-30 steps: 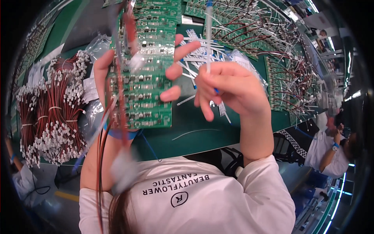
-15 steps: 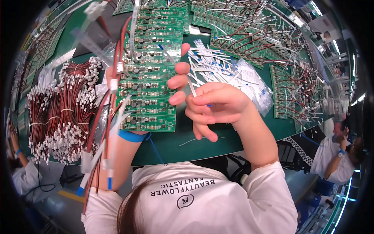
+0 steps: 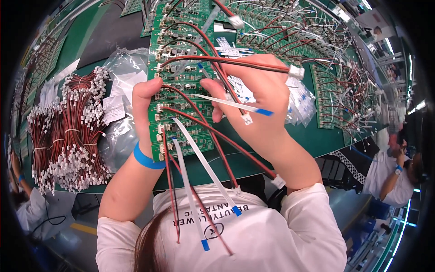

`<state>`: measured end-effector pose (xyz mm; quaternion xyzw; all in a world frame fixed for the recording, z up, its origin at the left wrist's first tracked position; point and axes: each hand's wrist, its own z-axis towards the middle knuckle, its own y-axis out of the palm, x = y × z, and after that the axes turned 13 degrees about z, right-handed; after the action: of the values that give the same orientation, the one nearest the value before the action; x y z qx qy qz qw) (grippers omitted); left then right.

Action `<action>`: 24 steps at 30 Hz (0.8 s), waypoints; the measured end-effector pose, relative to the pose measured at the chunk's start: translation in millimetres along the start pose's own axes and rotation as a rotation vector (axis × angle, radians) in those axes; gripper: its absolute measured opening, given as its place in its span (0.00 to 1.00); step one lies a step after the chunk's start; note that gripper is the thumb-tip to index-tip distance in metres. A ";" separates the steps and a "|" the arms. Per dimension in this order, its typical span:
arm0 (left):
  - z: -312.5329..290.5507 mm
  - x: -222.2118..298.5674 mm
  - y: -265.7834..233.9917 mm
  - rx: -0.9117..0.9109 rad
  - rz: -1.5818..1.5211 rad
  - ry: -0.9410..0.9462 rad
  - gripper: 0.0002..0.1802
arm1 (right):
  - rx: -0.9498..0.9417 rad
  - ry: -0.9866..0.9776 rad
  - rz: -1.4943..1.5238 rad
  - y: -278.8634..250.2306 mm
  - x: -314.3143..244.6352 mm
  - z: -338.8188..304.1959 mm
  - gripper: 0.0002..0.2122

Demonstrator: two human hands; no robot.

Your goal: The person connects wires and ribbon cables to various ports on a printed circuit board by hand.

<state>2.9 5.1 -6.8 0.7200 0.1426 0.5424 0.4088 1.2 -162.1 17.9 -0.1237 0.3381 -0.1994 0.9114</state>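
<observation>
Left hand [image 3: 144, 106] grip clasps green board panel [image 3: 183, 77] over worktop [image 3: 312, 140] near edge; right hand [image 3: 263, 88] by panel's right edge, grip behind red-black leads [image 3: 226, 60], can't tell.

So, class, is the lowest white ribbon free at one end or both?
One end is free: the ribbon dangles a blue tip over the shirt; its other end meets the board.

On the worktop [image 3: 309, 138], the cable bundles [image 3: 72, 131] lie at left. A bag [image 3: 128, 68] is between them and the circuit board [image 3: 181, 82], with the left hand [image 3: 142, 99] at its left edge, the right hand [image 3: 260, 88] at its right. Farther right lie other boards [image 3: 323, 97].
</observation>
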 end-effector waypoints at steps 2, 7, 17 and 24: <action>-2.7 0.5 6.7 -0.171 -0.080 -0.002 0.28 | -0.059 -0.029 -0.060 0.6 -2.2 0.5 0.09; -6.0 -10.6 16.9 0.051 0.007 0.031 0.25 | 0.027 -0.266 -0.203 6.7 8.3 -2.0 0.12; -8.9 -8.7 8.9 -0.145 -0.165 0.098 0.22 | 0.037 -0.284 -0.243 18.7 10.8 -4.3 0.07; -6.3 -5.2 12.8 -0.241 -0.091 0.176 0.24 | -0.033 -0.234 -0.252 18.7 12.3 -5.5 0.10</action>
<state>-7.8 -3.5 -0.3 0.6083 0.1444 0.5974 0.5022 11.3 -151.5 0.1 -0.2023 0.2148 -0.2908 0.9102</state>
